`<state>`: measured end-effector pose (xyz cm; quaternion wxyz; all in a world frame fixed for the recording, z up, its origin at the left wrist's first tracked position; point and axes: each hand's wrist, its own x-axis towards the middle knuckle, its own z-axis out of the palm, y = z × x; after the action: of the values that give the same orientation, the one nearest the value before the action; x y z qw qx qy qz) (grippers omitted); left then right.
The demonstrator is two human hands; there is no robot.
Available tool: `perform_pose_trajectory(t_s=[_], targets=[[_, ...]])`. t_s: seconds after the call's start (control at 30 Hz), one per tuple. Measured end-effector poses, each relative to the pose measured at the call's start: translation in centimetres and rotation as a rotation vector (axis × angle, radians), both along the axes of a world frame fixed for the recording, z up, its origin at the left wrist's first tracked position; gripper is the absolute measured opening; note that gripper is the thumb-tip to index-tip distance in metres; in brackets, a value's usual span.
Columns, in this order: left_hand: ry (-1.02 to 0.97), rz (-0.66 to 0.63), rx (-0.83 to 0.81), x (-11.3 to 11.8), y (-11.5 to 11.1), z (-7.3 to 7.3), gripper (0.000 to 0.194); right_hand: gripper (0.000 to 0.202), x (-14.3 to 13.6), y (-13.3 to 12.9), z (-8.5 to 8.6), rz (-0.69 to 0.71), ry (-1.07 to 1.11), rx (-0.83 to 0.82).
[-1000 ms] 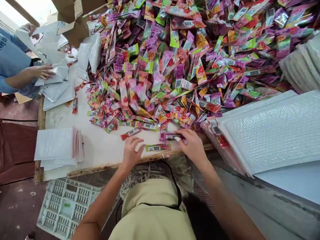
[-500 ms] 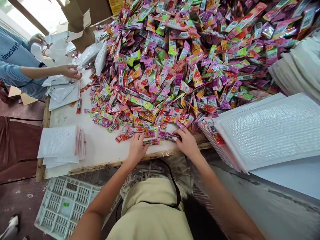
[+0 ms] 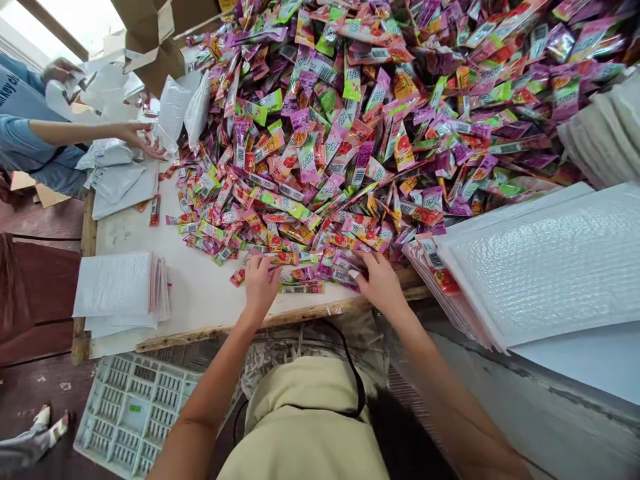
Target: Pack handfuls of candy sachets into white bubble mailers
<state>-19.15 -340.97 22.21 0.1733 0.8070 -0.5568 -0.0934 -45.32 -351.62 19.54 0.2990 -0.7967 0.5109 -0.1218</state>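
A big heap of colourful stick packets (image 3: pixel 307 157), pink, purple, green and orange with barcodes, spreads over the white-topped table (image 3: pixel 195 293). At its near edge, my left hand (image 3: pixel 261 285) has its fingers and thumb bent around the left end of an orange-and-pink stick packet (image 3: pixel 286 258). My right hand (image 3: pixel 381 285) is closed at the right end of a few packets, thumb and fingers around a pink stick packet (image 3: pixel 346 260); its far end is hidden. Between my hands a purple packet (image 3: pixel 336 275) and a green-and-red packet (image 3: pixel 303 288) lie side by side near the wooden edge.
White bubble mailers (image 3: pixel 545 260) are stacked at the right, and smaller bubble mailers (image 3: pixel 115 283) at the left. A co-worker's hand (image 3: pixel 143 139) is beside filled white pouches (image 3: pixel 173 113) and an open carton (image 3: pixel 160 57). A plastic crate (image 3: pixel 135 413) stands below.
My left hand has shifted left and slightly up, uncovering packets. My right hand has moved slightly right, its fingers now farther over the packets. The co-worker's near hand has opened its fingers more.
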Motion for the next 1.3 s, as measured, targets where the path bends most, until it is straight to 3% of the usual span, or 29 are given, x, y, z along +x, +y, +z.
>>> perform_pose_trajectory(t_s=[0.1,0.23,0.33,0.47,0.53,0.7,0.77,0.9,1.03,1.2,1.3], targets=[[-0.102,-0.028,0.146,0.3,-2.0,0.2,0.026,0.042,0.7,-0.2,-0.1,-0.050,0.046,-0.039],[-0.155,-0.088,0.329,1.1,-4.0,0.4,0.019,0.025,1.2,-1.1,-0.3,0.003,0.080,0.098],[-0.143,-0.096,0.325,1.5,-3.8,0.5,0.015,0.017,0.3,-1.4,-0.2,-0.060,-0.060,0.150],[-0.082,-0.042,0.256,1.3,-2.5,0.3,0.016,0.026,-0.5,-1.0,-0.2,-0.141,-0.201,0.216],[0.009,-0.013,0.209,1.2,-2.0,0.4,0.014,0.029,-0.4,-0.7,-0.4,-0.156,-0.206,0.261],[0.480,0.027,0.079,1.2,-1.1,1.6,0.009,0.041,0.5,-0.8,0.1,-0.189,-0.175,0.256],[0.533,0.032,0.070,0.9,-1.0,1.9,0.015,0.039,1.2,-1.4,0.6,-0.178,-0.151,0.203],[0.314,-0.029,0.338,-0.7,-2.0,1.3,0.038,0.033,3.6,-2.8,1.3,-0.131,0.061,0.041],[0.072,-0.054,0.568,-1.5,-2.7,0.2,0.026,0.027,5.0,-3.2,1.5,-0.054,0.302,0.062],[0.192,0.058,0.499,-0.4,-1.4,0.3,0.020,0.023,1.9,-2.5,1.3,-0.112,0.241,0.203],[0.359,0.131,0.309,0.0,-0.7,0.6,0.021,0.029,0.0,-2.2,0.8,-0.210,-0.031,0.315]])
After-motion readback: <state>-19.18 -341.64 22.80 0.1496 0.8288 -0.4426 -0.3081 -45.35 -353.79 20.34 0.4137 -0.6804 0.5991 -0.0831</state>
